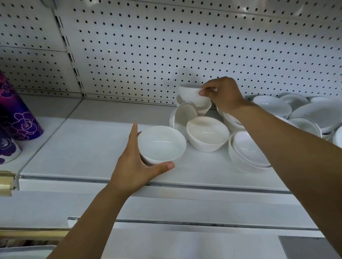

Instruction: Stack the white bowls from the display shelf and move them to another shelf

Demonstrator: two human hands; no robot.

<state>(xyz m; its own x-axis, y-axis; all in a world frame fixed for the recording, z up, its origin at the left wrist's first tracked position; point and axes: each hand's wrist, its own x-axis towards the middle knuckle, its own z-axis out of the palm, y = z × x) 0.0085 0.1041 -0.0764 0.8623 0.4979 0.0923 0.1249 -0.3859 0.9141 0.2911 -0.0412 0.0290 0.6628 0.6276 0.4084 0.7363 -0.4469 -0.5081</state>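
A white bowl (161, 143) stands upright near the front of the display shelf (84, 147), and my left hand (136, 166) cups it from the left and front. At the back, by the pegboard, my right hand (223, 94) pinches the rim of a second white bowl (192, 95), tilted and lifted above a small stack. Beside the first bowl lies another white bowl (207, 133), tilted. A leaning stack of white bowls (246, 151) sits under my right forearm. A gold-rimmed bowl (186, 113) leans on its side behind them.
Several more white bowls and plates (312, 114) are piled at the right end of the shelf. Purple flowered cups (10, 110) lie on the adjoining shelf at the left. A white pegboard wall (162, 50) backs the shelf. A lower shelf (190, 217) runs below.
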